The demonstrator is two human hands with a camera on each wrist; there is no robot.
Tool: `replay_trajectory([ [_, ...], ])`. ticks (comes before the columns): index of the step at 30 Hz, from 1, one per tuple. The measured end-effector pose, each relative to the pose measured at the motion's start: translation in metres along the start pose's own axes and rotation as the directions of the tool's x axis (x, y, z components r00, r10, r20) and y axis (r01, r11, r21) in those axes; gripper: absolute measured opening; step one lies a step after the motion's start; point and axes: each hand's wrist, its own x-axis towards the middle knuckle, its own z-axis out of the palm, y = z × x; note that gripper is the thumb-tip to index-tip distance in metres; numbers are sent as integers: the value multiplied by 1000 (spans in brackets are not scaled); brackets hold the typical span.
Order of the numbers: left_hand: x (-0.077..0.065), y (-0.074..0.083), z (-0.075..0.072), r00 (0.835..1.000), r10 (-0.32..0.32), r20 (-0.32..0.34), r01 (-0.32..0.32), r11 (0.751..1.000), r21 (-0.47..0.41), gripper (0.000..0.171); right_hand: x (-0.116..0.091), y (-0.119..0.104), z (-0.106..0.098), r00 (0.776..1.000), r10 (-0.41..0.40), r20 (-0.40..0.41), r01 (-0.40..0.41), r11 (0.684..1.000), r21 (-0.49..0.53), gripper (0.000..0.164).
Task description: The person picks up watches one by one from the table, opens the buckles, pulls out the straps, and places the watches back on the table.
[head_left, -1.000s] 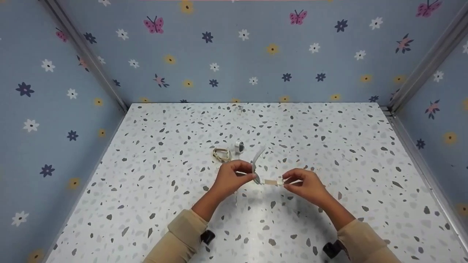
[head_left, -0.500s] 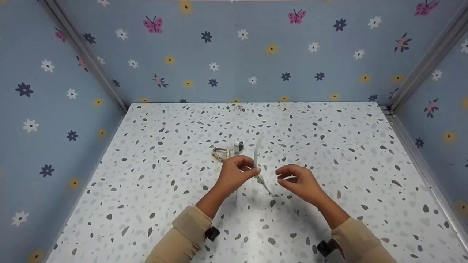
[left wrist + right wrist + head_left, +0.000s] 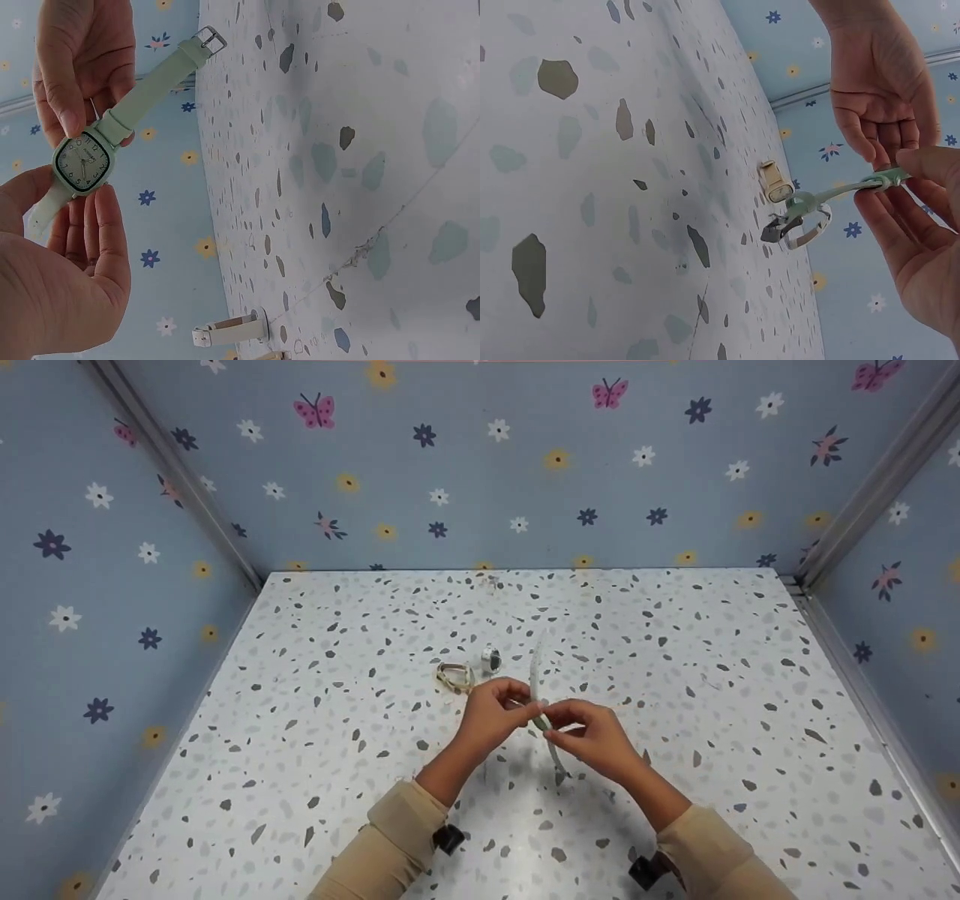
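"What is there, beginning with the largest?"

"The flowered wall [image 3: 480, 457], then the speckled table [image 3: 675, 630] before it. Above the table are the right hand [image 3: 589, 731] and the left hand [image 3: 499, 716], close together."

"And the fingers, are they free?"

"No. Both hands pinch one pale green watch [image 3: 541, 722], lifted above the table. Farther away, on the table, are a cream watch [image 3: 775, 180] and a white loop [image 3: 490, 661], which I suppose is also a watch."

"How will the green one handle?"

"I judge it light. The strap [image 3: 154, 94] looks soft and flexible, perhaps of silicone (naturally, I cannot feel it), so it can bend or swing. The case [image 3: 84, 163] should be stiff, and I think its face is easy to scratch. It is better to hold the case by the sides, as the left fingers do."

"Which way does it point?"

"The strap is unfastened, therefore the long axis goes from far to near. The plain end points toward the wall; the buckle [image 3: 214, 40] points to the near side and slightly right. The dial looks to the left."
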Motion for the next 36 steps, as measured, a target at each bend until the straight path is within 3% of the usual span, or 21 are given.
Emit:
replay_trajectory([
  [5,3,-2,-4,998,-45,42,50,990,-131,26,0,1,2,998,69,-4,-68,983,170,25],
  [10,3,-2,-8,994,-55,94,77,966,-248,25,0,4,2,983,176,53,-182,903,388,29],
  [14,2,-1,-8,993,-25,118,57,960,-274,23,0,4,0,977,201,69,-210,868,449,32],
  [27,4,-3,-5,989,-8,150,43,970,-238,25,1,4,-5,959,275,71,-275,832,482,24],
  [36,2,-5,-12,993,56,108,-48,996,-71,22,1,5,-16,946,320,44,-302,828,472,28],
])
